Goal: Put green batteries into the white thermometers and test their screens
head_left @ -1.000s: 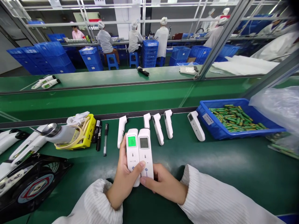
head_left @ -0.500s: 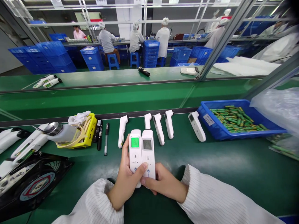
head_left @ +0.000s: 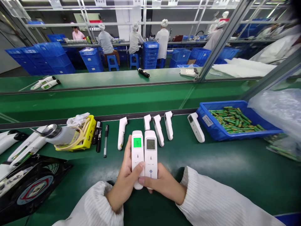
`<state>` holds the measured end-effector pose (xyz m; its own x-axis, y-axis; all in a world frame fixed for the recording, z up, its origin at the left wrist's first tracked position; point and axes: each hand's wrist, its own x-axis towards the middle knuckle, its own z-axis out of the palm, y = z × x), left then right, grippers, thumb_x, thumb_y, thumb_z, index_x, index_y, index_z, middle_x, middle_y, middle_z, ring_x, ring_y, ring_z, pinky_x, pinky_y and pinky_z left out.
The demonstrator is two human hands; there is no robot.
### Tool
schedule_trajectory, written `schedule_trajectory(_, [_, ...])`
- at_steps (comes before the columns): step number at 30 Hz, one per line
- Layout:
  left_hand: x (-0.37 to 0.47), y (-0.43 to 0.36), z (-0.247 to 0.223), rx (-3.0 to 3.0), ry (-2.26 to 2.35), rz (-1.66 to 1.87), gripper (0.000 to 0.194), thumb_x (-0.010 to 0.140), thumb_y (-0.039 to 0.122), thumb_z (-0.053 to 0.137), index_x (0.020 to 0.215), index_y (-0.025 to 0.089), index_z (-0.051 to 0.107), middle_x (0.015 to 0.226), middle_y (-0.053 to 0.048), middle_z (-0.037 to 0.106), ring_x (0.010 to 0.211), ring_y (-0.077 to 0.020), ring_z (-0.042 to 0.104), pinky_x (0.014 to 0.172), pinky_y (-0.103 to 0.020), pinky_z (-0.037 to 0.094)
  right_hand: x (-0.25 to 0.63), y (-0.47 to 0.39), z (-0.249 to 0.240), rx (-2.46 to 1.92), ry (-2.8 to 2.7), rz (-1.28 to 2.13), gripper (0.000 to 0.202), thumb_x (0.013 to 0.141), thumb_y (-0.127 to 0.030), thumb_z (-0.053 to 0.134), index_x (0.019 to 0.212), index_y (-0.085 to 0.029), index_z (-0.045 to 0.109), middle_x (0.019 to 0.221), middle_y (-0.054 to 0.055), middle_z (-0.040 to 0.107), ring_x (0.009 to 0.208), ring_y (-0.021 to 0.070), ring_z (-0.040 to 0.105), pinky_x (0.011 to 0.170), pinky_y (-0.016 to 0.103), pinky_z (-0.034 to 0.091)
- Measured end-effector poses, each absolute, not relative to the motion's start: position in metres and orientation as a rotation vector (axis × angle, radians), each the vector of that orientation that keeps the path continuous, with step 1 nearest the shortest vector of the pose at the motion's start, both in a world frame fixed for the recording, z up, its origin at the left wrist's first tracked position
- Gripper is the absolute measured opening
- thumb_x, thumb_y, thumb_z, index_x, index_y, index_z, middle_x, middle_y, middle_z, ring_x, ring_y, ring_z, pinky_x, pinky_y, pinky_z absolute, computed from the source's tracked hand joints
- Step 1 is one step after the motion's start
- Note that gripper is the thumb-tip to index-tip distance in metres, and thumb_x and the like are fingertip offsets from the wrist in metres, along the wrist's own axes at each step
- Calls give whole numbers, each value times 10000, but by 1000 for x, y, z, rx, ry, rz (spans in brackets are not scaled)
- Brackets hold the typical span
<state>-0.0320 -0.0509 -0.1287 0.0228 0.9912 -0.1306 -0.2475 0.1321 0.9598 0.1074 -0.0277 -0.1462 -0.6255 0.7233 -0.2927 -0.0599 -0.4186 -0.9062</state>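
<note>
Two white infrared thermometers are held upright side by side above the green bench. My left hand (head_left: pixel 127 180) is closed around the left thermometer (head_left: pixel 138 157), whose screen glows green with digits; the thumb lies across its front. Closed on the right thermometer (head_left: pixel 150 153) is my right hand (head_left: pixel 162 183), its thumb near the lower end and its other fingers mostly hidden behind. That thermometer's screen is grey with faint digits. Beyond my hands lie several more white thermometers, among them one at the left (head_left: pixel 122 133) and one at the right (head_left: pixel 196 127).
A blue bin (head_left: pixel 235 136) of green batteries stands at the right, beside clear plastic bags (head_left: pixel 277 106). To the left are pens (head_left: pixel 106 141), a yellow basket (head_left: pixel 90 135), a metal-topped bottle (head_left: pixel 60 135) and a black fan (head_left: pixel 35 188). A raised green ledge (head_left: pixel 105 80) runs behind.
The right thermometer's screen now shows faint digits where it looked blank. My left thumb has shifted off the right thermometer toward the left one. The view has moved slightly.
</note>
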Motion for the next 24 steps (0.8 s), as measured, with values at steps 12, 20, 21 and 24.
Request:
schedule_trajectory(12, [-35, -54, -134, 1015, 994, 1192, 585, 968, 347, 422, 1458, 490, 135, 1570, 179, 125, 1440, -140, 150, 1103, -200, 304, 108, -32, -150, -777, -1223, 2030, 410, 757, -414, 738, 1059, -162, 624, 816, 19, 653, 686, 119, 594, 638, 256, 509])
schedule_trajectory(20, [-35, -51, -135, 931, 994, 1233, 636, 953, 361, 445, 1475, 455, 95, 1570, 93, 200, 1416, -228, 244, 1064, -295, 396, 118, -23, -143, -935, -1476, 2035, 388, 841, -501, 609, 754, -125, 566, 482, -50, 487, 380, 63, 468, 347, 156, 316])
schedule_trajectory(21, [-35, -50, -134, 941, 997, 1249, 625, 954, 355, 444, 1474, 454, 111, 1569, 96, 201, 1423, -216, 225, 1072, -280, 380, 119, -23, -142, -942, -1465, 2035, 382, 843, -503, 607, 782, -128, 565, 488, -54, 488, 381, 62, 468, 345, 153, 320])
schedule_trajectory(24, [-35, -50, -133, 979, 1009, 1272, 602, 958, 337, 439, 1472, 445, 144, 1567, 97, 206, 1434, -189, 181, 1100, -260, 332, 119, -24, -142, -938, -1427, 2016, 366, 842, -499, 615, 867, -138, 563, 515, -62, 489, 393, 57, 451, 352, 153, 344])
